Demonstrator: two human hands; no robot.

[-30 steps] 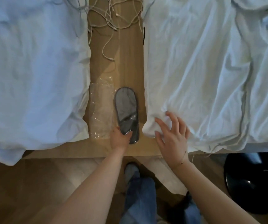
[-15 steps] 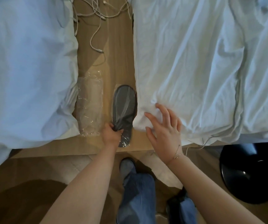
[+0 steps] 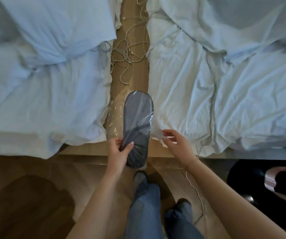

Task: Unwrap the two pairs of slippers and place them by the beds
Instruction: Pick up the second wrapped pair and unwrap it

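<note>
Head view, left hand (image 3: 119,150) gripping wrapped slippers' (image 3: 138,121) heel

There are no words, numbers, labels or signs to read anywhere here. The clear wrap on the gray slippers (image 3: 137,125) shows no print, and the bed sheets (image 3: 225,104) are plain too.

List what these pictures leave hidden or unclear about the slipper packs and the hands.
- Grey slipper pack, head view: plastic glare and stacking hide whether it holds a pair.
- Clear pack on the wooden strip: the grey pack covers part; contents unreadable.
- Right hand: motion blur hides whether its fingertips grip plastic or bedsheet.
</note>
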